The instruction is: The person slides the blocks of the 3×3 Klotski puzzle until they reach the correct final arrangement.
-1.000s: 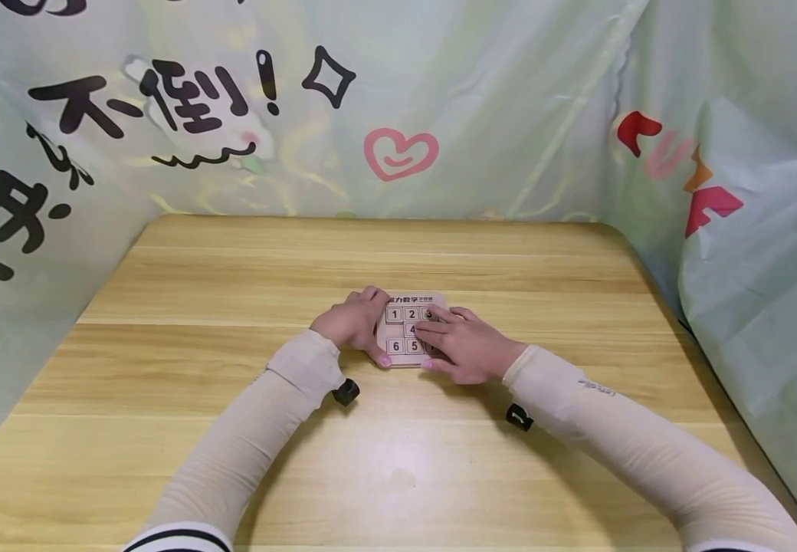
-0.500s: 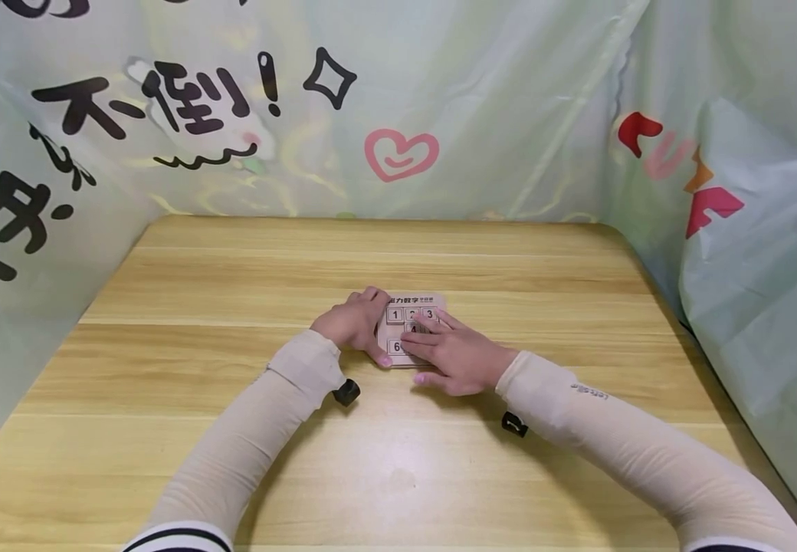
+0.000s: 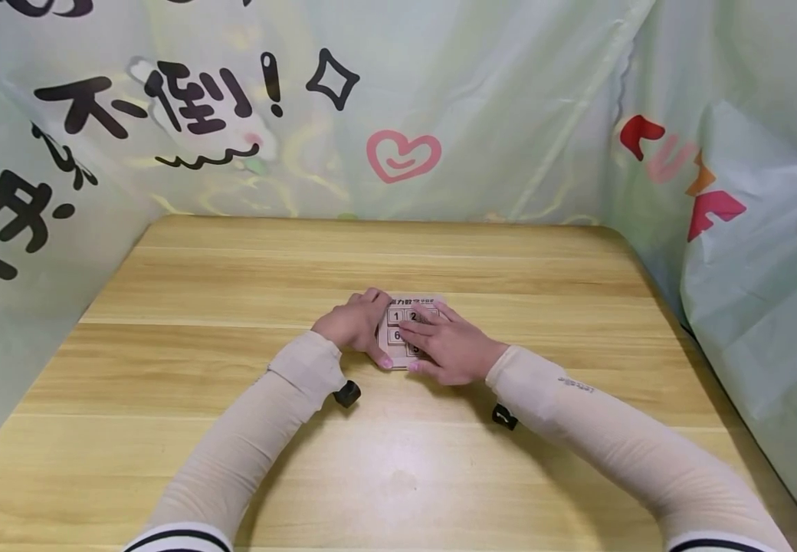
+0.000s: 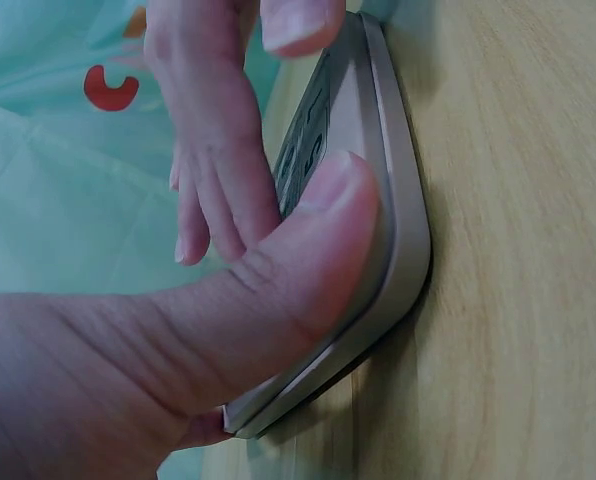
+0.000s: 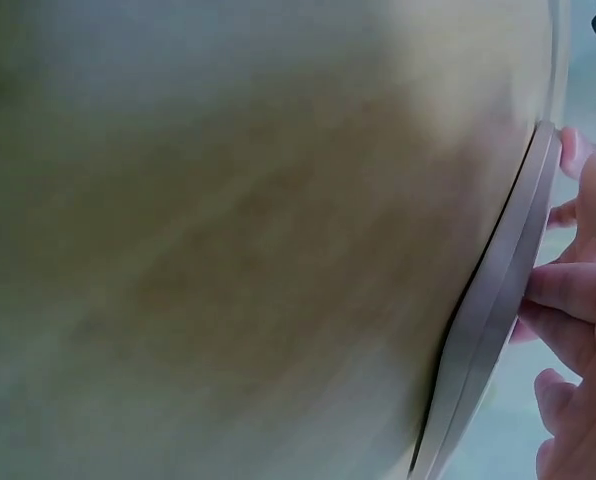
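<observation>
A pale pink number sliding puzzle [image 3: 398, 354] lies flat near the middle of the table. My left hand [image 3: 353, 326] holds its left side, the thumb at the near corner and the other fingers at the far end. In the left wrist view that thumb presses along the puzzle's rim [image 4: 406, 200]. My right hand [image 3: 455, 351] lies over the right part with extended fingers, their tips on the tiles. Tiles 1, 2 and 6 show; tile 5 is partly covered, and the right column is mostly hidden. A bare slot shows at the near left corner.
The light wooden table [image 3: 233, 276] reaches back to a pale green printed curtain [image 3: 495, 92]. More curtain hangs along the left and bulges at the right edge. Small black wrist cameras [image 3: 347, 394] sit under both sleeved wrists.
Tile 6 has slid away from me, from the near left corner into the middle row. My right hand has shifted left over the tiles. The left hand keeps its place.
</observation>
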A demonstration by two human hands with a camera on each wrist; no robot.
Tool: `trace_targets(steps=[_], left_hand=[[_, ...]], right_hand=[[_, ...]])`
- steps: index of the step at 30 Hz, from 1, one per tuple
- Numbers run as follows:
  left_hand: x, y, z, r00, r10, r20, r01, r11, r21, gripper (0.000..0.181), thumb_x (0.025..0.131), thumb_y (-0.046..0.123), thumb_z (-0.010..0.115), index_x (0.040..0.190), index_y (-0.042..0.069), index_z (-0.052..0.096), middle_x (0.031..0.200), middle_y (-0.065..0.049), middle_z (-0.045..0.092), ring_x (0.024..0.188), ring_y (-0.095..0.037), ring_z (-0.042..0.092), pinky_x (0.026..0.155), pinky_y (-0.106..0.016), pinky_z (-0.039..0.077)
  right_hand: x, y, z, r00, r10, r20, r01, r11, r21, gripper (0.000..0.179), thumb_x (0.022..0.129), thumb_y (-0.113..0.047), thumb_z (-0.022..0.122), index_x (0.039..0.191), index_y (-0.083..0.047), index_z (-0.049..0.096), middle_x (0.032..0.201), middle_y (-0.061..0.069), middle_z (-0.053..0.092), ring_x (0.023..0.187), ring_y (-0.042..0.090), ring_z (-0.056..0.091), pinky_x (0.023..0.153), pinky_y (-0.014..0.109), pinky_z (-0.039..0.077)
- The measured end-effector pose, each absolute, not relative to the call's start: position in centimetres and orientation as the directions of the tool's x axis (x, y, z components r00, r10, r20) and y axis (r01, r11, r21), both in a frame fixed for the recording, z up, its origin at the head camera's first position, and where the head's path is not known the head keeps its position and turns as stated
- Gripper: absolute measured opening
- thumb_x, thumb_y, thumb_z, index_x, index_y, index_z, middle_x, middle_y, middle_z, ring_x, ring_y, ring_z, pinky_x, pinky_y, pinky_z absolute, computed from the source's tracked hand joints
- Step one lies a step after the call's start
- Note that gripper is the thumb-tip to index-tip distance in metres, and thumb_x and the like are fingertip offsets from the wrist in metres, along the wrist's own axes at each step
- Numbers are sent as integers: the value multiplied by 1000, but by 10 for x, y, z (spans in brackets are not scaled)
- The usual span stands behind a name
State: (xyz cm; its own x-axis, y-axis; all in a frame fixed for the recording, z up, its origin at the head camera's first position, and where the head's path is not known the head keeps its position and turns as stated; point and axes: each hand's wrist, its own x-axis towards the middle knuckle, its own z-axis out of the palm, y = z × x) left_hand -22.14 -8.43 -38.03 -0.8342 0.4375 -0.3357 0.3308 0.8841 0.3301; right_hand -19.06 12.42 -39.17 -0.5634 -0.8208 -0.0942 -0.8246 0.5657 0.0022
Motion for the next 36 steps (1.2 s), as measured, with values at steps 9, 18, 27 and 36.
trace_targets(steps=[9, 18, 27, 36], left_hand=[[-221, -83, -380, -831, 436, -345, 324, 884, 336, 114, 56, 49, 90, 146, 9, 33, 147, -10, 32, 130, -33, 35, 105, -56, 36], [-221, -84, -380, -833, 431, -348, 318, 886, 337, 114, 57, 48, 90, 146, 9, 32, 147, -9, 32, 129, -32, 36, 104, -53, 38], [-222, -86, -379, -835, 430, -343, 328, 890, 318, 113, 56, 49, 90, 145, 9, 33, 145, -9, 33, 128, -31, 37, 102, -49, 42], [-221, -84, -380, -827, 444, -344, 342, 884, 319, 111, 57, 50, 90, 144, 9, 33, 143, -8, 34, 126, -30, 38, 99, -46, 44]], right_hand=[[-194, 123, -394, -593, -800, -95, -803, 596, -6, 63, 100, -49, 43, 147, -6, 42, 151, 8, 39, 145, 33, 17, 117, 52, 5], [-181, 133, -387, -567, -821, -70, -822, 569, -11, 63, 99, -49, 45, 144, -4, 45, 149, 11, 42, 144, 33, 21, 116, 55, 14], [-170, 142, -382, -557, -828, -71, -829, 559, -19, 62, 98, -49, 48, 139, -2, 51, 144, 12, 49, 143, 35, 23, 114, 56, 19], [-168, 136, -390, -545, -834, -86, -837, 548, -8, 64, 98, -52, 45, 145, -8, 46, 148, 8, 44, 143, 33, 23, 114, 55, 20]])
